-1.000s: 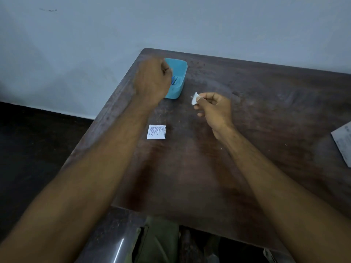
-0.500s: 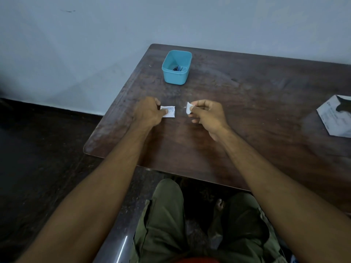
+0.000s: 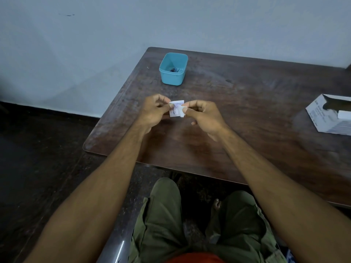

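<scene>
A small white printed sachet [image 3: 176, 108] is held just above the dark wooden table [image 3: 237, 118], between both hands. My left hand [image 3: 154, 110] pinches its left edge with thumb and fingers. My right hand [image 3: 204, 114] pinches a small white piece [image 3: 182, 112] against the sachet's right side. Whether that piece is a separate scrap or part of the sachet is unclear. A blue plastic tub [image 3: 173, 68] stands farther back on the table with several small dark items at its bottom.
An open white cardboard box [image 3: 330, 114] lies at the table's right edge. The table's left corner and near edge are close to my arms. A pale wall runs behind, a dark floor to the left, and my knees sit below the table.
My left hand left the blue tub, picked the sachet up from the table and carried it to my right hand. The two hands now meet on it.
</scene>
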`<action>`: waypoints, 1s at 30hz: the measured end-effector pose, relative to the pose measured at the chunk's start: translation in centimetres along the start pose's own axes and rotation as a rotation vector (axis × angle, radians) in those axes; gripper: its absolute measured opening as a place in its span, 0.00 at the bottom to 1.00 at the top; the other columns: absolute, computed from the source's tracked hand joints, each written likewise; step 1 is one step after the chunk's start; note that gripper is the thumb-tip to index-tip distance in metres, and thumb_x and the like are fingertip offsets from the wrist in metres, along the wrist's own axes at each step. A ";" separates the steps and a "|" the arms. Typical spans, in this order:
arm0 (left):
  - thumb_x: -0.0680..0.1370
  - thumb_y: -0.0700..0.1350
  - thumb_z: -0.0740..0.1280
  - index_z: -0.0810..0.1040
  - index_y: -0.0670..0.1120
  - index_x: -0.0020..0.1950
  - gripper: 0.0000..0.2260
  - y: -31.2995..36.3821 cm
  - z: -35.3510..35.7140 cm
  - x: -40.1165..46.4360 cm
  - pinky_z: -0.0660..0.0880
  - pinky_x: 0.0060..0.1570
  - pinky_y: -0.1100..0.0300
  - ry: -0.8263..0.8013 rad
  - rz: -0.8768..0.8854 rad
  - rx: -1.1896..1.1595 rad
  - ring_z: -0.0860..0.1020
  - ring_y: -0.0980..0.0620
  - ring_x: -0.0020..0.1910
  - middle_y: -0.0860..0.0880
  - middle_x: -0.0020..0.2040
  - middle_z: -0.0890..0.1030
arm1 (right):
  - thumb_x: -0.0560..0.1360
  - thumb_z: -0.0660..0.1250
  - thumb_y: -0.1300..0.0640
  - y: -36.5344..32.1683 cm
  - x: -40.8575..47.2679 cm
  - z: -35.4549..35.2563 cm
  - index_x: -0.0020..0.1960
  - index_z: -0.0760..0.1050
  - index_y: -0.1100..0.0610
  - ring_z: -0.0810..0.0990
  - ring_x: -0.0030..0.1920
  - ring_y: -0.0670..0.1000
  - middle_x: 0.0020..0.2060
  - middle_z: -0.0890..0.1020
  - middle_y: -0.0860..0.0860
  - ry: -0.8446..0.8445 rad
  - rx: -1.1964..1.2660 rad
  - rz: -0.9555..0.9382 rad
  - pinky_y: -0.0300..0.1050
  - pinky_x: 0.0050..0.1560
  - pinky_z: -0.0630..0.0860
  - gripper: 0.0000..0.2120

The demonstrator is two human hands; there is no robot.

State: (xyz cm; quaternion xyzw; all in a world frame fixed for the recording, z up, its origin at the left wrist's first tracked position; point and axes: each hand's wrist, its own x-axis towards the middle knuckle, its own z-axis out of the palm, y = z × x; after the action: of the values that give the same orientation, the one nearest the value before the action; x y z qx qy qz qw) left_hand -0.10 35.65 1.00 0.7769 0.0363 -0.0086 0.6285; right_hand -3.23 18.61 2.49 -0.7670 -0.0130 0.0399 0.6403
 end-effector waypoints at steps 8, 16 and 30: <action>0.77 0.34 0.66 0.78 0.46 0.45 0.07 1.1 1.3 -1.6 0.81 0.38 0.57 -0.078 0.026 -0.096 0.83 0.54 0.37 0.46 0.41 0.82 | 0.73 0.71 0.62 -0.3 -0.4 -0.2 0.47 0.83 0.59 0.74 0.34 0.42 0.37 0.82 0.51 0.042 -0.121 -0.111 0.33 0.37 0.72 0.04; 0.77 0.37 0.67 0.78 0.45 0.47 0.04 1.0 2.2 -3.0 0.80 0.39 0.58 -0.110 -0.034 -0.259 0.83 0.53 0.41 0.46 0.42 0.82 | 0.74 0.70 0.61 -0.1 -0.8 -1.0 0.45 0.81 0.56 0.80 0.37 0.48 0.42 0.83 0.49 0.168 -0.245 -0.116 0.43 0.38 0.80 0.02; 0.73 0.31 0.70 0.77 0.44 0.51 0.11 1.8 4.5 -5.3 0.80 0.40 0.62 -0.044 -0.020 -0.402 0.83 0.52 0.41 0.47 0.42 0.84 | 0.71 0.72 0.63 -0.3 -2.8 -1.6 0.48 0.78 0.57 0.79 0.37 0.49 0.39 0.79 0.52 0.267 -0.115 -0.166 0.42 0.30 0.80 0.07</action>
State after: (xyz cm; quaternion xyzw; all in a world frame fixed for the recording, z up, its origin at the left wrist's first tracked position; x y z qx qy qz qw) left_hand -5.08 30.67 2.11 0.6349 0.0312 -0.0246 0.7715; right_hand -5.86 16.87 3.16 -0.7971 0.0064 -0.1163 0.5926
